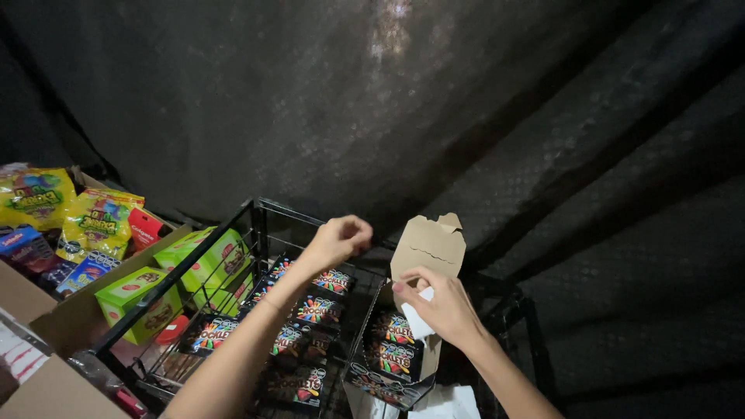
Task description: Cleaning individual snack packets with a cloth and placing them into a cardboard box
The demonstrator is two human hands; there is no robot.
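My left hand (339, 239) is raised over a black wire rack (233, 225), fingers curled shut; whether it pinches anything is unclear. My right hand (440, 304) grips the raised brown cardboard flap (428, 242) of an opened display box (386, 386) and holds a small white piece of paper (420, 320) against it. The box carries several dark candy packets (393, 343) with colourful print. More of the same dark packets (309, 312) lie in rows on the rack between my arms.
Green boxes (140, 299) stand on the rack's left side. Yellow-green snack bags (93, 221) and blue packs fill a cardboard carton (70, 314) at far left. A dark tarp wall (466, 116) hangs behind everything. White paper (446, 403) lies below the display box.
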